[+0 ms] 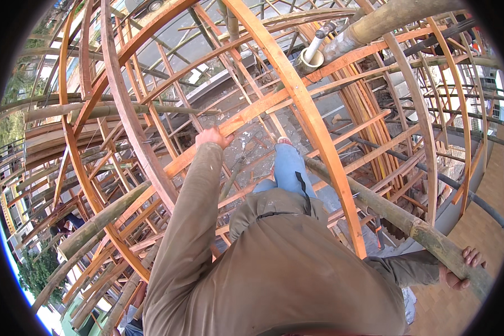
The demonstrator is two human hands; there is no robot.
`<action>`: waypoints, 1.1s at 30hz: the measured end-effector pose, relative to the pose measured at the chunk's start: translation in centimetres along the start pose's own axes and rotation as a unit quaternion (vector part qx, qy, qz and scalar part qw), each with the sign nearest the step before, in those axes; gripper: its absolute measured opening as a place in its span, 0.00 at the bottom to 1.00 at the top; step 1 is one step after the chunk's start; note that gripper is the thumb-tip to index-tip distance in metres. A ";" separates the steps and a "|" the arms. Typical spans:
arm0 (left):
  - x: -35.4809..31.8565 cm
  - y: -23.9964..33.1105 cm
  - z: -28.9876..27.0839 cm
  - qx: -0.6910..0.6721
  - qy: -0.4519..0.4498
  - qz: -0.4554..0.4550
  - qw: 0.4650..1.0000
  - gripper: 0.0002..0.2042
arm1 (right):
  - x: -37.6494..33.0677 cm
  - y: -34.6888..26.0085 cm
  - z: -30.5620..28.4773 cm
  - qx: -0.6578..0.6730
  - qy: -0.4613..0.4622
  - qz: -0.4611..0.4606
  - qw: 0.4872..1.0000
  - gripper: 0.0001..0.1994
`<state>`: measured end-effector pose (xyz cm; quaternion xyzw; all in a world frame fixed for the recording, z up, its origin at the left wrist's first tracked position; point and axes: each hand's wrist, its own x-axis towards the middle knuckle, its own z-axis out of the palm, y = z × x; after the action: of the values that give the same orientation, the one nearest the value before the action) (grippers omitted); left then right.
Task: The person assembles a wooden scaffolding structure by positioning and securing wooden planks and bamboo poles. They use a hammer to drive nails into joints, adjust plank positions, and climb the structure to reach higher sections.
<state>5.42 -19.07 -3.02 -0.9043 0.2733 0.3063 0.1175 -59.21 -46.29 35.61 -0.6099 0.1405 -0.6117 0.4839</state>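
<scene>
My left hand (211, 136) is closed over a sawn orange-brown wooden beam (257, 107) that slants up to the right through the frame. Out at the lower right, my right hand (452, 279) wraps round a thick bamboo pole (383, 208), with the fingers showing on its far side. Between the two hands, my leg in blue jeans (290, 171) reaches down, its foot (284, 140) beside a narrow timber. An upright curved-looking plank (305, 112) crosses the beam to the right of my left hand.
A pale bucket (313, 59) with a white tube in it hangs by the beam near a large bamboo pole (386, 22). Timbers and poles criss-cross all around, with ground far below. Stacked planks (369, 129) stand at right, above a tan tiled floor (487, 224).
</scene>
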 end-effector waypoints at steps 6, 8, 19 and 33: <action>0.3 -0.4 0.3 -0.016 0.006 0.006 1.000 0.34 | -0.1 -0.1 -0.5 -0.017 -0.005 -0.010 1.000 0.38; 0.3 -0.4 0.5 -0.022 0.009 0.014 1.000 0.34 | -0.3 -0.3 -1.1 -0.021 -0.007 -0.016 1.000 0.39; 1.1 -0.8 1.5 -0.023 0.042 0.047 0.998 0.35 | -1.2 -0.1 1.9 -0.135 0.145 -0.060 0.978 0.44; 2.1 -0.7 3.5 0.021 0.106 0.053 0.993 0.33 | -29.9 15.7 -16.0 -0.314 0.338 0.306 0.833 0.16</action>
<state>5.56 -18.04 -7.06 -0.9131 0.3383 0.2089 0.0900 -73.10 -37.90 1.99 -0.4102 0.6591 -0.5234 0.3512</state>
